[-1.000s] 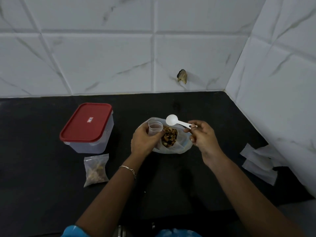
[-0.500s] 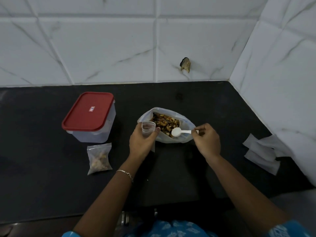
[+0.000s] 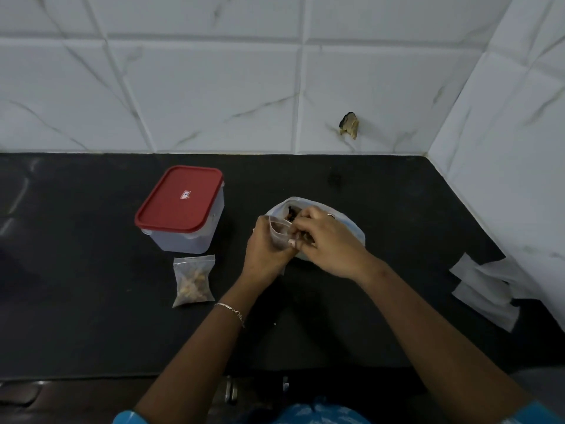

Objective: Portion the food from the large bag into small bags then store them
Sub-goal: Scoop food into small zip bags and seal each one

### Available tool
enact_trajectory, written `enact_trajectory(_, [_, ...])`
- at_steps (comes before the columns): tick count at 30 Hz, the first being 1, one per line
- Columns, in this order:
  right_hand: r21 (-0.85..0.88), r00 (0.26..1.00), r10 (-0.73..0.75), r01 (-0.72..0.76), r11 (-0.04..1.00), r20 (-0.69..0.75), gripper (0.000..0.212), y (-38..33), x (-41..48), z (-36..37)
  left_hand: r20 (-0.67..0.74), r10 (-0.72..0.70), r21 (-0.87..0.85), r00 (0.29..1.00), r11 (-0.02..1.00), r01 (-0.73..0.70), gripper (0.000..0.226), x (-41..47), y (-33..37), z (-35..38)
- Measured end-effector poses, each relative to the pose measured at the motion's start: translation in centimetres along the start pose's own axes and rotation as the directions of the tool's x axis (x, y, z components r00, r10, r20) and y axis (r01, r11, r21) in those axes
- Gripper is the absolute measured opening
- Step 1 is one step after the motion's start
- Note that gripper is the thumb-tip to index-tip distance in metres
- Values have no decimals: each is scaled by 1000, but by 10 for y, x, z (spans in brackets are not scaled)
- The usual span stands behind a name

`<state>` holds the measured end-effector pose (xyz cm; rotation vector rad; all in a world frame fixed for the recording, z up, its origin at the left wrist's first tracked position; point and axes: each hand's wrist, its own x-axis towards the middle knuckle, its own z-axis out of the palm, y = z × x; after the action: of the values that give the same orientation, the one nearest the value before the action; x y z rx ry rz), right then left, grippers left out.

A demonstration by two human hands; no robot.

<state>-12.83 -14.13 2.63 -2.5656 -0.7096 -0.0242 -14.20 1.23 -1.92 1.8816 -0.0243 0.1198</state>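
Right hand now curled over small bag, left hand around it.

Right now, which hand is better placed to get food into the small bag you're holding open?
The right hand: its fingertips sit at the mouth of the small bag, directly over the large bag. The left hand grips the small bag, holding it open.

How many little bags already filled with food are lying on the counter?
1: the filled small bag lies just in front of the red-lidded container. Others may be hidden inside that closed container.
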Motion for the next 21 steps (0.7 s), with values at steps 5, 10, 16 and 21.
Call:
enact_trajectory(5, [111,996,-26,36,993,-88,9,-1,13,-12,116,-39,-218,992,974,64,58,-4,2,-18])
enact_trajectory(10, [260,996,31,-7,966,-88,9,-2,15,-26,93,-27,-146,995,988,41,50,-5,-8,-29])
enact_trajectory(16, [425,970,120,-21,905,-209,16,-8,20,-16,67,-34,-159,997,986,45,55,-6,-9,-32])
enact_trajectory(21, [613,963,241,-120,781,-119,10,-6,20,6,23,-49,-241,999,969,53,55,-9,-6,-36])
